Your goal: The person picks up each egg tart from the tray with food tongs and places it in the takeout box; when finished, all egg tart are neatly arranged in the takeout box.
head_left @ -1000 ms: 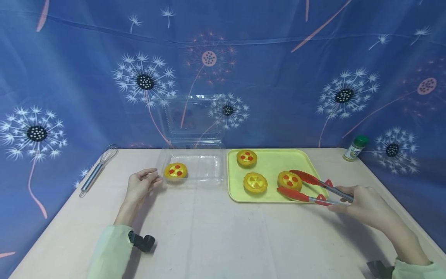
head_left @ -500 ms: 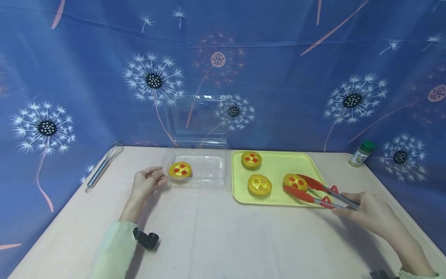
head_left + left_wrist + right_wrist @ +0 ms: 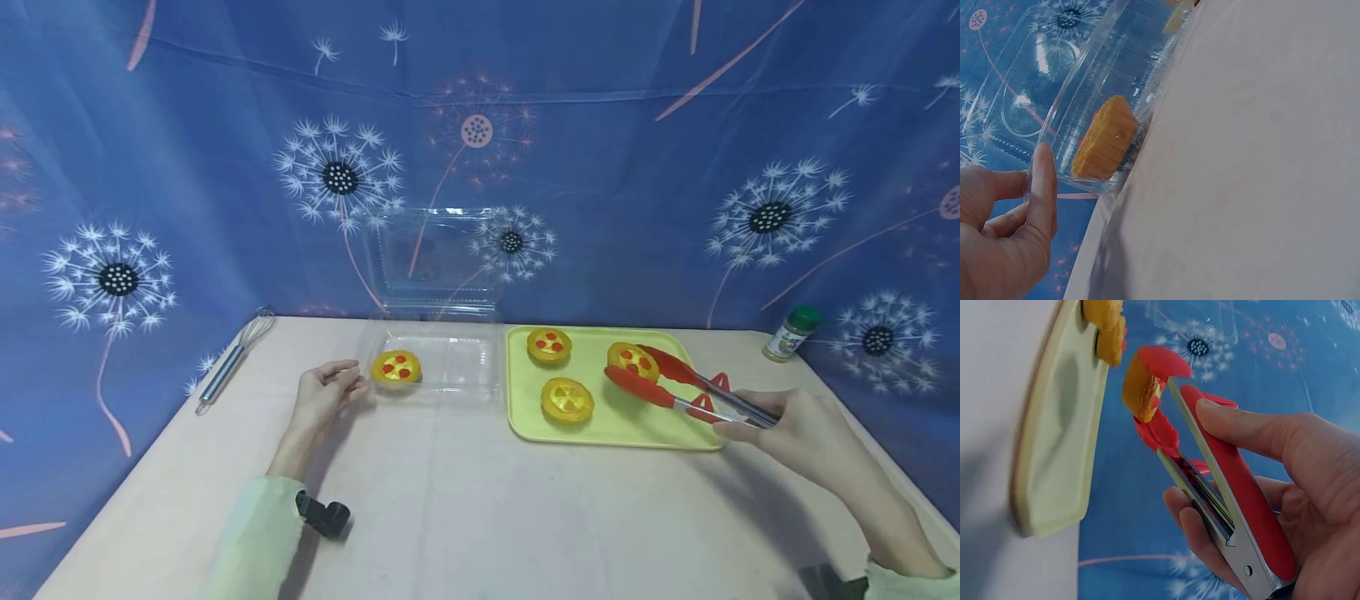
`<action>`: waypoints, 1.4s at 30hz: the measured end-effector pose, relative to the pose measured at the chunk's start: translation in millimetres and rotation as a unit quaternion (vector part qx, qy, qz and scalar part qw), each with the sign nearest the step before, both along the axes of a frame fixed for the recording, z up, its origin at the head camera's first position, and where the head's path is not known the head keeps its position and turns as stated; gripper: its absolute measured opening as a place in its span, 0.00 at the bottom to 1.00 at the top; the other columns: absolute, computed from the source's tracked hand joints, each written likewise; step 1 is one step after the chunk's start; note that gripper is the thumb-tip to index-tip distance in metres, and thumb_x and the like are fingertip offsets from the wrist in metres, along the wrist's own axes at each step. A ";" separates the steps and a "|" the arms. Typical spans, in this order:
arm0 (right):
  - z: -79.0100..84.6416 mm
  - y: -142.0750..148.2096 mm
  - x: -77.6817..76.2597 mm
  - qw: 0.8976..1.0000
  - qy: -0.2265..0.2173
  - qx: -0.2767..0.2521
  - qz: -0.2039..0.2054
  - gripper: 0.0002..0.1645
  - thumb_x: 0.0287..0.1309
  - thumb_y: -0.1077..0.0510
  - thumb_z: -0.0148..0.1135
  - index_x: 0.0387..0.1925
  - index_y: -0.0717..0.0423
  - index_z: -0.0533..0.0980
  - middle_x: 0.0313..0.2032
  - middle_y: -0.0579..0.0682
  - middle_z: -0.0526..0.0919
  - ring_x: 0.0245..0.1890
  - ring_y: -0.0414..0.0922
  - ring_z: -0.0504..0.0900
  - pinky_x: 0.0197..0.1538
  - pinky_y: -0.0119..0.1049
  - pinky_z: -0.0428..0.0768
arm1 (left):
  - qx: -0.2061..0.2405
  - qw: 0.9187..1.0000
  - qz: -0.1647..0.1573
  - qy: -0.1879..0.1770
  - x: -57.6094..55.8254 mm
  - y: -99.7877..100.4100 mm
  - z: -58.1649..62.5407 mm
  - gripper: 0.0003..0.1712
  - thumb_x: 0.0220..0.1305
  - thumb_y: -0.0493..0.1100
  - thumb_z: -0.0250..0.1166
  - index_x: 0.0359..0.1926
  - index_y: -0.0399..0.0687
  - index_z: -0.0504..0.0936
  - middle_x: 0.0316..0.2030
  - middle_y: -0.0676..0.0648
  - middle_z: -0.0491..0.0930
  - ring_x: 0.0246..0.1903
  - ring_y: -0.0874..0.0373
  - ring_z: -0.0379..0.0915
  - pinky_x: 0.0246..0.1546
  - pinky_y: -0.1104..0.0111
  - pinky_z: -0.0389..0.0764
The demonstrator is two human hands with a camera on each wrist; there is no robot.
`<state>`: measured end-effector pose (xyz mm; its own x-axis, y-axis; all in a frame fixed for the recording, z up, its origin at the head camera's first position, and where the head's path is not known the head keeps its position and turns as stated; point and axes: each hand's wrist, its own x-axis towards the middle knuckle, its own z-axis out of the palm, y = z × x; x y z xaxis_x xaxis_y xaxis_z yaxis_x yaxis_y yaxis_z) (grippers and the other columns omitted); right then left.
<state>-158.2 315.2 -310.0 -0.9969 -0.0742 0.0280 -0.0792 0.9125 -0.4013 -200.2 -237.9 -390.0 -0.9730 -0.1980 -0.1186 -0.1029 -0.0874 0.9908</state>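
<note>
My right hand grips red-tipped metal tongs, thumb along one red handle and fingers under the other. Their tips are closed around a tart with red pieces on top, raised above the yellow tray; in the right wrist view a gap shows between tart and tray. On the left, my left hand pinches the near-left rim of a clear plastic container with its lid standing up. One red-topped tart sits inside at the left end.
Two more tarts lie on the tray, a red-topped one at the back and a yellow-topped one in front. A whisk rests at far left. A green-capped seasoning jar stands at far right. A blue patterned cloth hangs behind.
The tongs have closed on the right-hand tart and lifted it off the tray. My left hand keeps its place at the container. The head view has shifted slightly.
</note>
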 end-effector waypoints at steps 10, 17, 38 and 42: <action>25.6 -31.8 -13.9 0.998 0.038 0.008 0.042 0.49 0.49 0.37 0.72 0.61 0.69 0.72 0.11 0.39 0.51 0.10 0.37 0.50 0.11 0.28 0.52 | -0.009 1.000 0.004 -0.009 2.0 2.7 1.1 0.25 0.74 0.33 0.50 0.65 0.21 0.61 0.31 0.52 0.80 0.29 0.69 0.80 0.42 0.77 0.86; 35.2 -62.9 -21.6 0.997 0.020 -0.005 0.069 0.49 0.48 0.35 0.72 0.61 0.67 0.73 0.10 0.40 0.52 0.11 0.37 0.48 0.12 0.28 0.50 | 0.001 1.000 0.011 -0.007 2.2 4.8 1.7 0.25 0.73 0.32 0.51 0.65 0.20 0.61 0.30 0.52 0.81 0.28 0.69 0.80 0.40 0.78 0.86; 11.1 -157.7 -62.1 0.985 -0.008 -0.097 0.144 0.36 0.48 0.48 0.75 0.56 0.63 0.78 0.09 0.41 0.58 0.09 0.39 0.49 0.13 0.26 0.48 | -0.003 1.000 0.016 -0.008 6.3 6.9 2.5 0.24 0.72 0.31 0.52 0.64 0.20 0.62 0.29 0.51 0.81 0.27 0.69 0.80 0.38 0.78 0.87; 10.5 -175.7 -72.1 0.985 -0.013 -0.088 0.145 0.36 0.48 0.47 0.76 0.55 0.63 0.79 0.08 0.41 0.59 0.08 0.39 0.49 0.13 0.26 0.47 | -0.007 1.000 0.018 -0.005 6.9 7.1 3.3 0.24 0.72 0.31 0.52 0.64 0.20 0.62 0.30 0.51 0.80 0.27 0.69 0.80 0.39 0.78 0.87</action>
<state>-230.3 139.5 -299.5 -0.9348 -0.3529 0.0415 -0.3148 0.7684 -0.5572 -193.4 -230.9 -386.7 -0.9640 -0.2343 -0.1258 -0.1102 -0.0783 0.9908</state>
